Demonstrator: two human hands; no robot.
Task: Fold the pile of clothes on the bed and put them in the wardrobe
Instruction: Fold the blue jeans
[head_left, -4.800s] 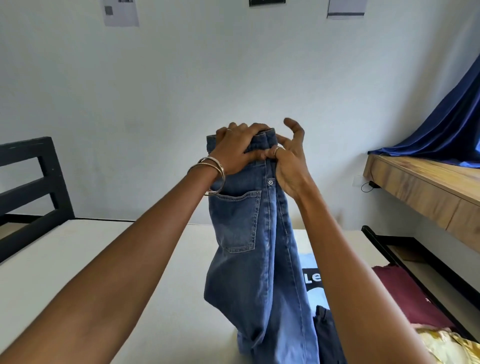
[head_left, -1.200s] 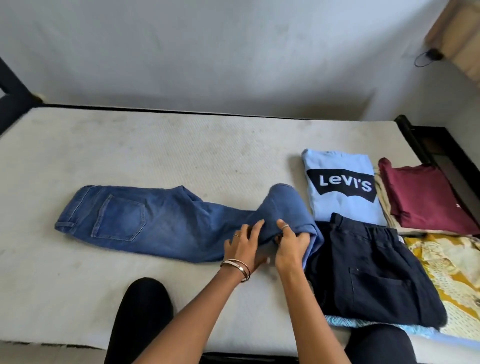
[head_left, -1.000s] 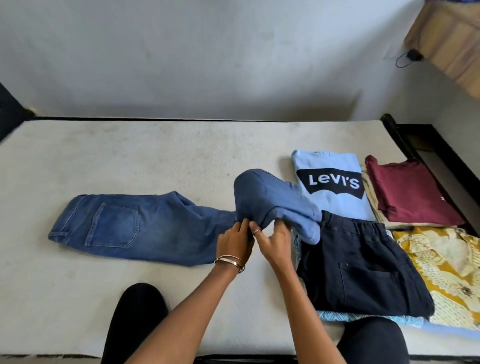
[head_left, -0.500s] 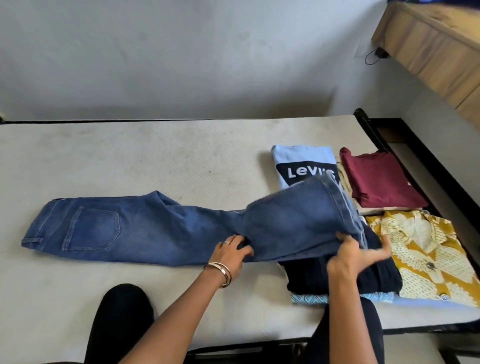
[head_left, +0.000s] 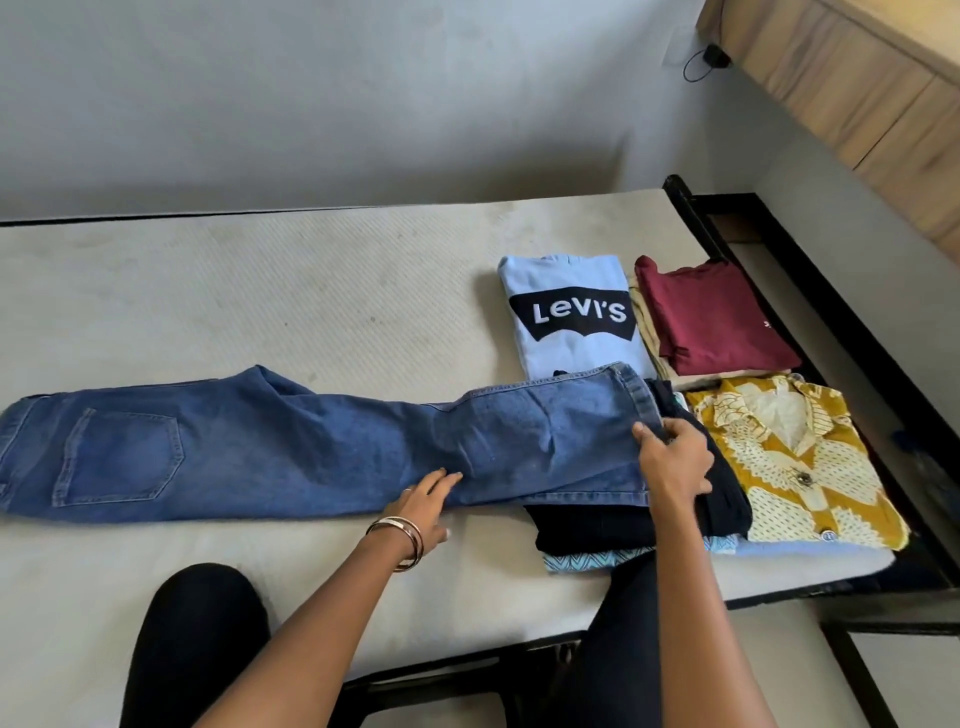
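The faded blue denim jeans (head_left: 291, 441) lie stretched flat along the mattress's near edge, waistband and back pocket at the left end, leg hems at the right, draped over a folded dark navy garment (head_left: 639, 525). That navy piece sits on a light blue patterned cloth (head_left: 587, 561) by the near right corner. Behind them lies a folded pale blue T-shirt with a black Levi's logo (head_left: 571, 317), then a folded maroon top (head_left: 711, 317) toward the right edge, and a mustard-and-cream patterned shirt (head_left: 795, 462) in front of it.
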